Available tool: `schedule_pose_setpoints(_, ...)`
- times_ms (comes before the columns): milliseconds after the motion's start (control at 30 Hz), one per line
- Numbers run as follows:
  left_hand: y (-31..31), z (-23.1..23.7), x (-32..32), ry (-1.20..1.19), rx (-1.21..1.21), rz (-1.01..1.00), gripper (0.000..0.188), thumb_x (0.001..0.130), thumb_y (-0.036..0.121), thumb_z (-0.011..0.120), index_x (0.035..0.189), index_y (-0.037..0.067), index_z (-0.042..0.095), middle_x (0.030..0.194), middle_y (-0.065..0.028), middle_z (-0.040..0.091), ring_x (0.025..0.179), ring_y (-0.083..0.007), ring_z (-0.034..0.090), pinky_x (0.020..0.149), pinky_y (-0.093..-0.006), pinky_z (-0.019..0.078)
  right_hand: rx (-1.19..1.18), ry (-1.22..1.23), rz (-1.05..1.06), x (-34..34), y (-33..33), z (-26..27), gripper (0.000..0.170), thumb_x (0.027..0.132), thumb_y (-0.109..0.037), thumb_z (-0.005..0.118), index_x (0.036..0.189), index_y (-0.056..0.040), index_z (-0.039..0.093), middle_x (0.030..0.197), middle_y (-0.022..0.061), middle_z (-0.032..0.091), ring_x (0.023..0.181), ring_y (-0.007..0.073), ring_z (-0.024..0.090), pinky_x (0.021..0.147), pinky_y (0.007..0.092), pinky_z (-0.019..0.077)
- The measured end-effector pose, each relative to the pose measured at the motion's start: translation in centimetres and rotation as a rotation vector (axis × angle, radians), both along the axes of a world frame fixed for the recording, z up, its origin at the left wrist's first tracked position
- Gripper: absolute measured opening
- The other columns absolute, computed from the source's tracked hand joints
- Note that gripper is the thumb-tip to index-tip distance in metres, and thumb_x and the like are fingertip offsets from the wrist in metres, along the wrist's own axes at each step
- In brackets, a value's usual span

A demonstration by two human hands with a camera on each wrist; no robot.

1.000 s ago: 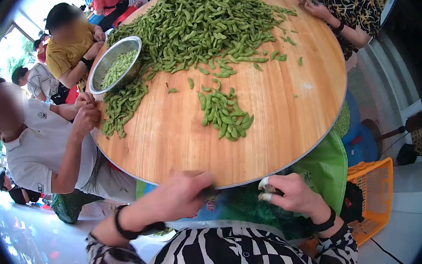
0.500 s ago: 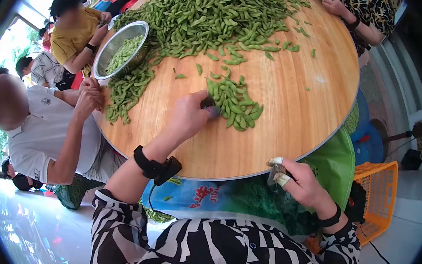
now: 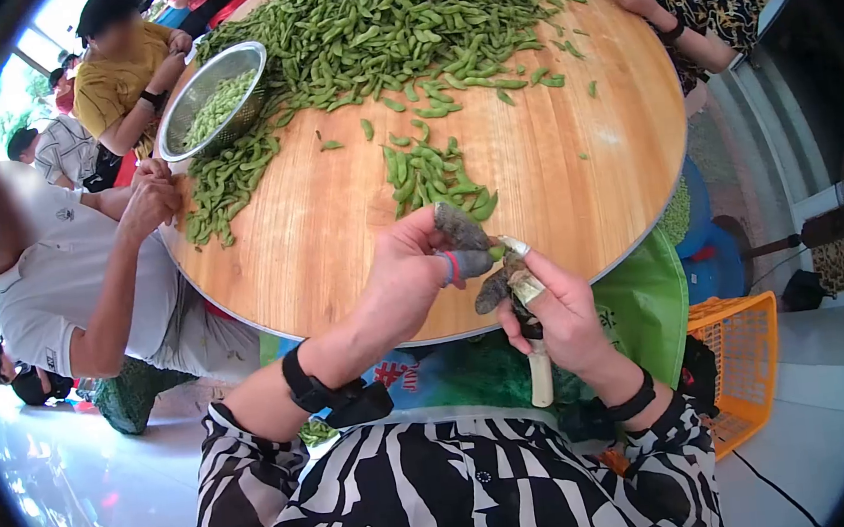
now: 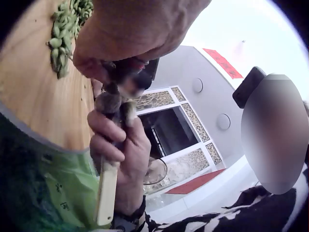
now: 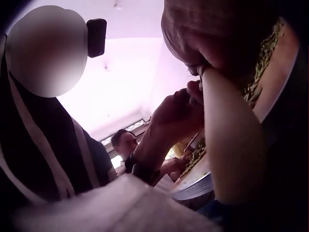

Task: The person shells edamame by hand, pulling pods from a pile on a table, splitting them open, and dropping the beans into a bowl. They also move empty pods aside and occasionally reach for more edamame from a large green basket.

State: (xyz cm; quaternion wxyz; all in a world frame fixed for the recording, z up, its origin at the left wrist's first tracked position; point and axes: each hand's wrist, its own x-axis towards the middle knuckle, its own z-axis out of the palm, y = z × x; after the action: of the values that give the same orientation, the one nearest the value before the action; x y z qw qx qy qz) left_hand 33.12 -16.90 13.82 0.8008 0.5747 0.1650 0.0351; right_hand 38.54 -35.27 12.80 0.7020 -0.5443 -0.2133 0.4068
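Note:
My left hand (image 3: 398,271), with grey covers on thumb and forefinger, pinches a green soybean pod (image 3: 497,253) over the table's near edge. Most of the pod is hidden by the fingers. Right beside it, my right hand (image 3: 573,321) grips a tool with a flat cream handle (image 3: 541,379) that points down out of the fist. White tape wraps some of this hand's fingertips. In the left wrist view the handle (image 4: 107,193) shows in full, while the tool's working end is hidden among the fingers. A small pile of pods (image 3: 429,174) lies just beyond my left hand.
A large heap of pods (image 3: 392,35) covers the far side of the round wooden table (image 3: 312,263). At its left stands a metal colander (image 3: 252,103) holding shelled beans. Other people sit around the table. An orange crate (image 3: 752,365) stands at right.
My left hand went out to the small pile and came back with a pod to meet the right hand. The right hand, still gripping the tool, has risen slightly toward it.

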Motion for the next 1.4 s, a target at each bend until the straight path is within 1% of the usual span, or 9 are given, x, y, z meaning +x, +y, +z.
schedule_pose_setpoints(300, -1.5, -0.6, 0.0, -0.073, -0.041, 0.053, 0.028, 0.075, -0.009, 0.067, 0.099, 0.003, 0.061, 0.094, -0.0069, 0.068, 0.082, -0.0132, 0.063, 0.068, -0.0264, 0.0514, 0.131, 0.035, -0.057, -0.8, -0.1, 0.3, 0.045, 0.101, -0.020, 0.039, 0.141, 0.0001, 0.035, 0.063, 0.0063, 0.051, 0.046, 0.0089, 0.043, 0.043, 0.0204, 0.0364)
schedule_pose_setpoints(633, -1.4, -1.4, -0.3, -0.202, -0.093, 0.047, 0.022, 0.077, -0.010, 0.067, 0.092, 0.002, 0.057, 0.092, -0.0074, 0.066, 0.086, -0.0168, 0.065, 0.077, -0.0300, 0.0544, 0.113, 0.092, -0.092, -0.5, -0.4, -0.2, 0.038, 0.098, -0.008, 0.044, 0.134, 0.0005, 0.046, 0.082, 0.0030, 0.055, 0.050, 0.0052, 0.042, 0.041, 0.0181, 0.0344)
schedule_pose_setpoints(800, 0.1, -2.0, 0.2, -0.085, -0.683, -0.223, 0.019, 0.081, -0.006, 0.064, 0.094, 0.004, 0.056, 0.093, -0.0100, 0.066, 0.082, -0.0200, 0.066, 0.068, -0.0302, 0.0539, 0.180, 0.342, -0.031, 0.0, -0.9, 0.2, 0.037, 0.097, -0.007, 0.045, 0.133, 0.0004, 0.046, 0.095, 0.0063, 0.059, 0.052, 0.0062, 0.044, 0.041, 0.0184, 0.0359)
schedule_pose_setpoints(933, -0.4, -2.9, 0.2, -0.080, -0.602, -0.243, 0.018, 0.083, -0.005, 0.064, 0.096, 0.004, 0.056, 0.095, -0.0091, 0.066, 0.081, -0.0199, 0.066, 0.068, -0.0310, 0.0536, 0.262, 0.506, -0.013, 0.4, -1.1, -1.1, 0.039, 0.097, -0.009, 0.045, 0.135, -0.0005, 0.044, 0.097, 0.0097, 0.059, 0.055, 0.0085, 0.045, 0.041, 0.0195, 0.0372)
schedule_pose_setpoints(1033, -0.9, -1.9, -0.5, -0.418, 0.959, -0.118, 0.023, 0.080, 0.000, 0.070, 0.101, 0.002, 0.061, 0.090, -0.0113, 0.065, 0.072, -0.0173, 0.064, 0.063, -0.0298, 0.0507, 0.294, 0.619, -0.050, 0.2, -1.2, -1.4, 0.040, 0.096, -0.009, 0.045, 0.136, -0.0018, 0.043, 0.096, 0.0111, 0.058, 0.056, 0.0098, 0.045, 0.041, 0.0202, 0.0374)
schedule_pose_setpoints(1133, -1.0, -2.1, -0.4, -0.649, 1.234, -0.041, 0.024, 0.077, 0.001, 0.073, 0.100, 0.002, 0.064, 0.081, -0.0119, 0.063, 0.067, -0.0168, 0.062, 0.059, -0.0288, 0.0487, 0.344, 0.706, -0.039, 0.1, -1.2, -1.8, 0.041, 0.096, -0.008, 0.044, 0.137, -0.0030, 0.043, 0.095, 0.0115, 0.058, 0.056, 0.0104, 0.045, 0.041, 0.0205, 0.0375)
schedule_pose_setpoints(1267, -1.2, -1.7, -0.5, -0.502, 0.948, -0.054, 0.019, 0.080, 0.003, 0.071, 0.098, 0.002, 0.066, 0.078, -0.0074, 0.065, 0.065, -0.0130, 0.061, 0.056, -0.0261, 0.0469, 0.213, 0.519, -0.110, -0.6, -0.7, -0.9, 0.041, 0.096, -0.007, 0.044, 0.137, -0.0034, 0.045, 0.090, 0.0109, 0.060, 0.055, 0.0101, 0.047, 0.040, 0.0202, 0.0376)
schedule_pose_setpoints(1333, -1.5, -0.8, -0.4, -0.158, 0.232, -0.046, 0.015, 0.083, 0.006, 0.069, 0.098, 0.002, 0.067, 0.080, -0.0038, 0.066, 0.066, -0.0090, 0.059, 0.054, -0.0230, 0.0443, 0.154, 0.404, -0.138, -0.8, -0.5, -0.8, 0.040, 0.096, -0.007, 0.045, 0.136, -0.0032, 0.046, 0.088, 0.0097, 0.061, 0.055, 0.0097, 0.048, 0.040, 0.0202, 0.0378)
schedule_pose_setpoints(1400, -1.0, -0.4, -0.5, -0.049, 0.255, -0.094, 0.013, 0.085, 0.006, 0.067, 0.098, 0.002, 0.067, 0.081, -0.0011, 0.066, 0.067, -0.0066, 0.058, 0.054, -0.0210, 0.0433, 0.099, 0.285, -0.163, -0.9, -0.4, -0.9, 0.040, 0.096, -0.006, 0.046, 0.136, -0.0029, 0.047, 0.086, 0.0085, 0.061, 0.055, 0.0092, 0.049, 0.040, 0.0201, 0.0380)
